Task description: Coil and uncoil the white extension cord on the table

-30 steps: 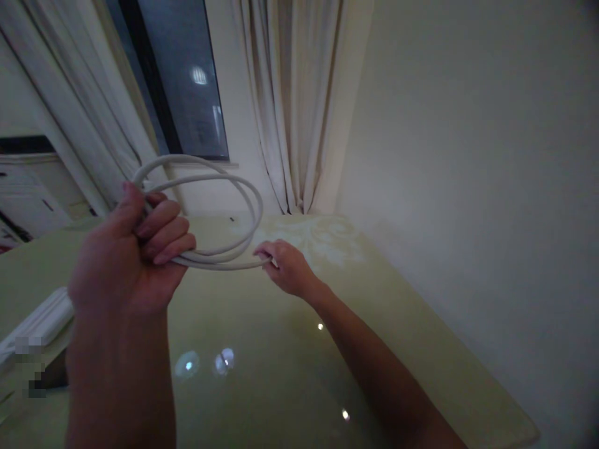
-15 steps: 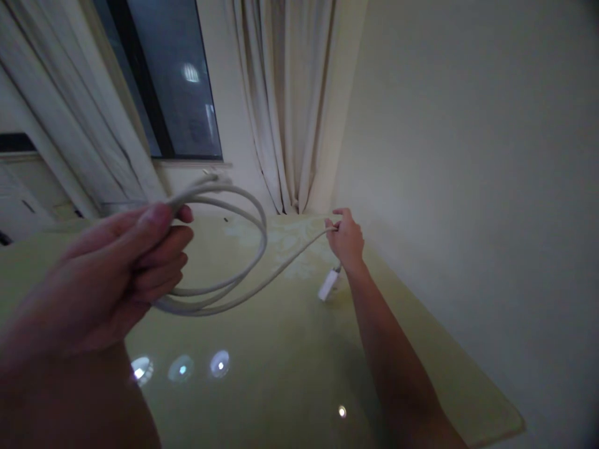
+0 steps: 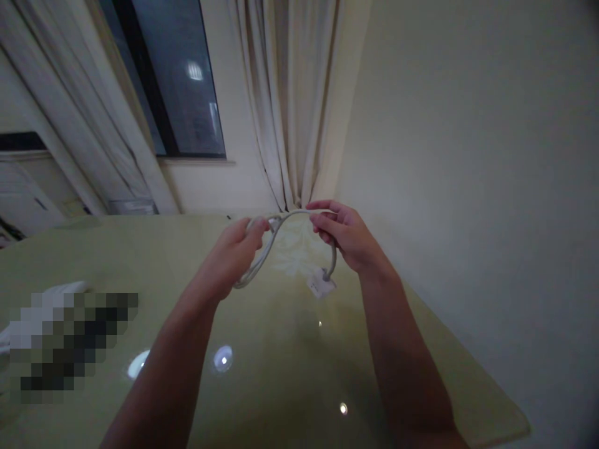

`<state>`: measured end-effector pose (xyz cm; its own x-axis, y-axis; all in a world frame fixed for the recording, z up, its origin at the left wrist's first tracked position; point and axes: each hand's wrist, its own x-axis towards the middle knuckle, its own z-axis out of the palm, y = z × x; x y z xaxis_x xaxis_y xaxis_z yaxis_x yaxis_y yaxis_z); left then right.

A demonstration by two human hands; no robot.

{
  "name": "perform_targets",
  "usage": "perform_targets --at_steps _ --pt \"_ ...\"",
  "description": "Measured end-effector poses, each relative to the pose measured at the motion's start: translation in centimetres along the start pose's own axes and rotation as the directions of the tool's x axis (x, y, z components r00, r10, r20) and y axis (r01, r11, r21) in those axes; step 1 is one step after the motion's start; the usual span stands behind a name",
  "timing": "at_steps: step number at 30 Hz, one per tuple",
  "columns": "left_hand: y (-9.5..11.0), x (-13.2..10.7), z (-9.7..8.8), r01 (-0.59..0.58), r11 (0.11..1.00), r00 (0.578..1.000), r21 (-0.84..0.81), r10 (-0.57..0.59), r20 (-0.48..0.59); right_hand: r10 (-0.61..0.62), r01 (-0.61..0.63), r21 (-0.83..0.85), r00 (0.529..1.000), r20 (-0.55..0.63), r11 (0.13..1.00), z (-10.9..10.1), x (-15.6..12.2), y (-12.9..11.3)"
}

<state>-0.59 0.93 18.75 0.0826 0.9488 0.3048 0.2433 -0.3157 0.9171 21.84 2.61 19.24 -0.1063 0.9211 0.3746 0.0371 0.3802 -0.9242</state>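
Observation:
My left hand (image 3: pixel 238 252) is closed around the gathered loops of a pale grey cable (image 3: pixel 262 257), held above the table. From there one strand arches across to my right hand (image 3: pixel 344 231), which pinches it between thumb and fingers. Below the right hand a short end of the cable hangs down to a white, boxy plug-like block (image 3: pixel 321 284) with small dark marks on one face. Its exact kind cannot be made out. The two hands are close together, a short gap apart.
A glossy pale green table (image 3: pixel 262 386) reflects ceiling lights. At its left lies a white cloth-like thing (image 3: pixel 70 290) beside a blurred dark patch (image 3: pixel 88 337). Curtains (image 3: pixel 292 93) and a window (image 3: pixel 180 75) stand behind; a plain wall (image 3: pixel 468 156) borders the right.
My left hand has moved away from the camera and rightward, bringing the cable loops near my right hand. The loops now look bunched tighter. The white block still hangs below the right hand.

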Motion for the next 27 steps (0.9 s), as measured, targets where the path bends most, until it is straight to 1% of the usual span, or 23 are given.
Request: perform_targets --at_steps 2,4,6,7,9,11,14,16,17,19,21,23,25,27 --pt "-0.1 0.1 1.0 0.067 0.982 0.998 -0.176 -0.064 0.022 -0.041 0.046 0.148 0.998 -0.037 0.988 1.5 -0.1 -0.7" --pt "0.2 -0.1 1.8 0.131 0.952 0.99 -0.276 -0.109 0.095 -0.078 0.087 0.191 0.996 -0.052 0.978 3.2 -0.3 -0.8" --pt "0.6 -0.5 2.4 0.179 0.936 0.976 -0.303 -0.13 0.174 -0.133 0.136 0.135 0.991 -0.027 0.981 4.6 -0.6 -0.6" --pt "0.7 -0.7 2.6 0.195 0.932 0.969 -0.306 -0.136 0.204 -0.171 0.172 0.072 0.985 -0.021 0.982 5.1 -0.7 -0.5" --pt "0.9 -1.0 2.7 0.206 0.928 0.962 -0.31 -0.135 0.237 -0.264 0.259 -0.118 0.964 -0.03 0.959 5.7 -1.1 -0.4" --pt "0.8 -1.1 2.6 0.188 0.932 0.967 -0.31 -0.121 0.223 -0.363 0.331 -0.343 0.931 -0.033 0.879 5.7 -1.4 -0.5" --pt "0.5 -0.9 2.4 0.095 0.954 0.985 -0.284 -0.048 0.168 -0.478 0.402 -0.6 0.878 0.038 0.691 5.6 -1.8 -0.8" --pt "0.3 -0.8 2.4 0.007 0.964 0.992 -0.264 0.026 0.121 -0.511 0.425 -0.701 0.854 0.099 0.573 5.5 -1.9 -0.9" --pt "0.3 -0.8 2.4 -0.031 0.965 0.993 -0.259 0.059 0.099 -0.52 0.424 -0.735 0.846 0.114 0.528 5.5 -2.0 -0.9" --pt "0.6 -0.8 2.2 -0.071 0.962 0.992 -0.264 0.096 0.084 -0.54 0.415 -0.777 0.834 0.116 0.474 5.4 -2.1 -0.9" --pt "1.0 -1.0 1.7 -0.046 0.956 0.99 -0.289 0.082 0.116 -0.563 0.415 -0.779 0.821 0.098 0.47 5.1 -2.1 -1.0" --pt "1.4 -1.3 0.8 0.028 0.952 0.98 -0.305 0.033 0.194 -0.557 0.45 -0.74 0.821 0.122 0.501 4.6 -2.0 -1.2" --pt "1.7 -1.7 -0.2 0.092 0.957 0.963 -0.277 -0.014 0.27 -0.499 0.515 -0.64 0.836 0.227 0.571 4.2 -2.0 -1.6" --pt "1.7 -1.9 -1.1 0.105 0.976 0.956 -0.193 -0.046 0.291 -0.399 0.534 -0.507 0.844 0.358 0.676 3.9 -2.0 -2.0"
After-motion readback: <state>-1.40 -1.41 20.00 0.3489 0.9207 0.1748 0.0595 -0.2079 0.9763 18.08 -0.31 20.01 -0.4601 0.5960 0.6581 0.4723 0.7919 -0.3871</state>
